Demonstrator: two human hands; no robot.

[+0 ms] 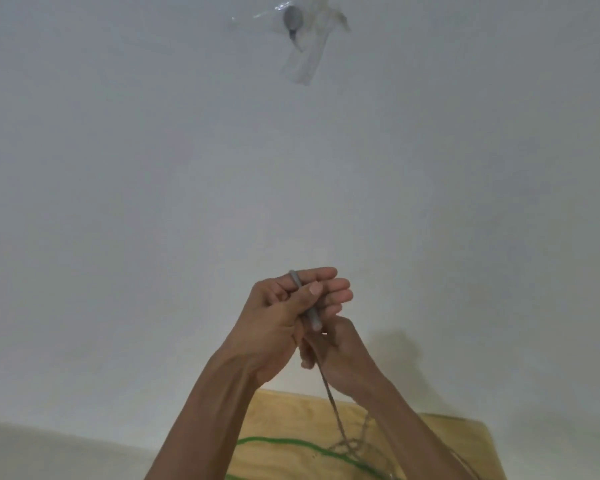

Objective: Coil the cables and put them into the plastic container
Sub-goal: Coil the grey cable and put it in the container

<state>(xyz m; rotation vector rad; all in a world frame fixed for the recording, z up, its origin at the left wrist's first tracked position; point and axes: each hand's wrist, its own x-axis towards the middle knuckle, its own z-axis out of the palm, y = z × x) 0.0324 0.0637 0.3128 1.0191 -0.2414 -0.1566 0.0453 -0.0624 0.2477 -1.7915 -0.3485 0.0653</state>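
My left hand [281,323] is raised in front of the white wall and grips the grey plug end of a grey braided cable [329,393], thumb pressed on it. Just below and to the right, my right hand [340,355] pinches the same cable. From there the cable hangs down to the wooden table [281,410], where it lies in a loose tangle. A green cable [291,443] curves across the table under my forearms. No plastic container is in view.
The table is pushed against a white wall. High on the wall a small grey object [292,20] is stuck with strips of clear tape. The table's right edge is near the lower right of the view.
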